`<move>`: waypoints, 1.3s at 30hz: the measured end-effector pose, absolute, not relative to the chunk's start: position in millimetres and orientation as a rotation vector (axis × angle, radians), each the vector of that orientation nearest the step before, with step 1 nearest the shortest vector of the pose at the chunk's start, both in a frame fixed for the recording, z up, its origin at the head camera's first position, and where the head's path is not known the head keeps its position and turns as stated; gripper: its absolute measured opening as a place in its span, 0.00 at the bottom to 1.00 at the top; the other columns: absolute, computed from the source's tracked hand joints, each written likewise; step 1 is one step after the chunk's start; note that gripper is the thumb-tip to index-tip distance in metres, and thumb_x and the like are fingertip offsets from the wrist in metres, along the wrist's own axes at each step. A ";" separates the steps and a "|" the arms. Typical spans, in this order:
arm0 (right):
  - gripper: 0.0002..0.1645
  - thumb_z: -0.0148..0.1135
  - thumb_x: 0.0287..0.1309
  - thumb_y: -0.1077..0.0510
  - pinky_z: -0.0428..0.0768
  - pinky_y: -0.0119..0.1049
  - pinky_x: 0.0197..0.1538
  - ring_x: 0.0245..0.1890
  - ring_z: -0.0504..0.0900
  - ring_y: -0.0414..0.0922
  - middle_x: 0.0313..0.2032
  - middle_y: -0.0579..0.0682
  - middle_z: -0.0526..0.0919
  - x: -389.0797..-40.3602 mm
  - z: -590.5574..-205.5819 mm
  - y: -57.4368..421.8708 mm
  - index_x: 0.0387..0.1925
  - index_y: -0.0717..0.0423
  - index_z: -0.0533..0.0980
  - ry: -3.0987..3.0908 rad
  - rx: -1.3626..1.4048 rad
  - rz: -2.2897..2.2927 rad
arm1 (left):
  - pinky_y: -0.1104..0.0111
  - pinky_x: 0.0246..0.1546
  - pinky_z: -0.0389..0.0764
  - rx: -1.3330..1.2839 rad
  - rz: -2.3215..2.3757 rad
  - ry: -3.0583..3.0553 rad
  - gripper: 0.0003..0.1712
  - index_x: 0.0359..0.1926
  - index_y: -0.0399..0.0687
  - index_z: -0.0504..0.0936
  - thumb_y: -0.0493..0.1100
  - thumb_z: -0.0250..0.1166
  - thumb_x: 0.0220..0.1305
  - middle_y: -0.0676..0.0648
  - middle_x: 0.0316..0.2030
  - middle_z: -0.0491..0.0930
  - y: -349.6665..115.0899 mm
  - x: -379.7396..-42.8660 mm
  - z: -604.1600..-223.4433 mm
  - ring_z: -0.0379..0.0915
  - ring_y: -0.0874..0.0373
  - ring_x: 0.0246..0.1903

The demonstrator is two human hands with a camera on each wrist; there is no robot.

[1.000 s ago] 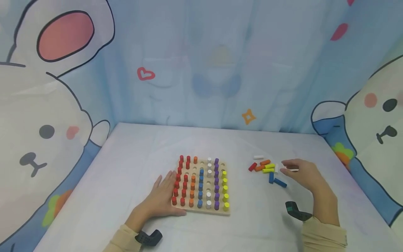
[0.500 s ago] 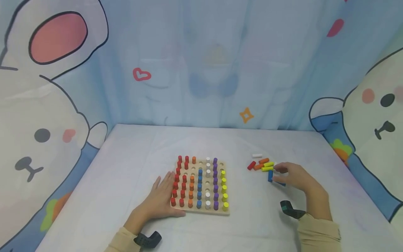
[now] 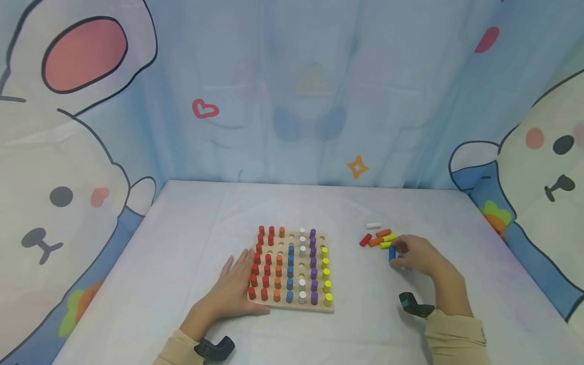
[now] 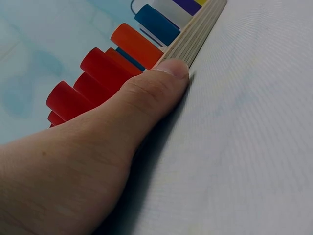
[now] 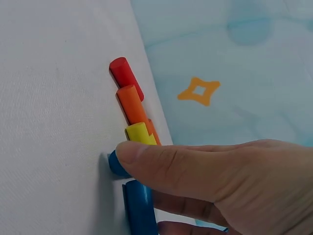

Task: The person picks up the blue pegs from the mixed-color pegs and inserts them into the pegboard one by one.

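Note:
A wooden peg board (image 3: pixel 303 307) stands on the table with rows of red, orange, blue, white, purple and yellow pegs upright in its holes. My left hand (image 3: pixel 234 286) lies along the board's left side, fingers extended. In the left wrist view its thumb (image 4: pixel 164 81) touches the board's front edge. Over at the loose pegs, my right hand (image 3: pixel 420 256) pinches a blue peg (image 3: pixel 392 254) between thumb and forefinger; the right wrist view shows the thumb across this blue peg (image 5: pixel 116 164). Another blue peg (image 5: pixel 139 205) lies beside it, partly behind the fingers.
Next to the right hand lie loose pegs: a red peg (image 3: pixel 365 240), orange pegs (image 3: pixel 384 233), yellow pegs (image 3: pixel 390 237) and a white peg (image 3: pixel 373 225). Some holes in the board have no peg. A printed curtain (image 3: pixel 255 152) hangs behind the white table (image 3: pixel 205 213).
My right hand has moved left and slightly down from beside the loose pegs, and its thumb and forefinger have closed on a blue peg. The left hand stays at the board.

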State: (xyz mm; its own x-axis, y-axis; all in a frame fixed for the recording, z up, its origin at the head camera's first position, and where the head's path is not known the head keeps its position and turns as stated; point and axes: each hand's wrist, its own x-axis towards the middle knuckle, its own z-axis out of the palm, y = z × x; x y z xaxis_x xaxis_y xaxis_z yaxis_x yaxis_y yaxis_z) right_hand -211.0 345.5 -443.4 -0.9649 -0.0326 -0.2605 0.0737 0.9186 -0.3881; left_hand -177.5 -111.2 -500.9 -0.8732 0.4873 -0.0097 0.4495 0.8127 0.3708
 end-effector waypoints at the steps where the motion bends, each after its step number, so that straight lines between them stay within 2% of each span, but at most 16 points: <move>1: 0.37 0.72 0.48 0.51 0.77 0.56 0.53 0.52 0.75 0.59 0.52 0.65 0.77 -211.0 -443.7 344.7 0.57 0.66 0.70 2.817 0.029 -0.581 | 0.47 0.73 0.36 0.750 0.549 2.889 0.75 0.75 0.42 0.40 0.83 0.59 0.38 0.45 0.75 0.42 -111.1 -177.6 -500.7 0.33 0.52 0.75; 16: 0.30 0.73 0.48 0.53 0.79 0.53 0.50 0.46 0.77 0.56 0.46 0.63 0.79 -212.3 -436.1 337.0 0.49 0.65 0.74 2.818 0.044 -0.557 | 0.47 0.73 0.37 0.751 0.548 2.905 0.75 0.75 0.42 0.41 0.82 0.60 0.37 0.46 0.75 0.43 -112.2 -177.9 -502.7 0.34 0.52 0.75; 39: 0.34 0.72 0.48 0.51 0.81 0.49 0.46 0.42 0.76 0.53 0.42 0.61 0.79 -217.1 -438.7 338.8 0.52 0.66 0.72 2.859 0.003 -0.555 | 0.47 0.73 0.36 0.744 0.548 2.889 0.76 0.75 0.43 0.40 0.84 0.58 0.37 0.46 0.75 0.42 -112.4 -177.6 -503.5 0.32 0.53 0.75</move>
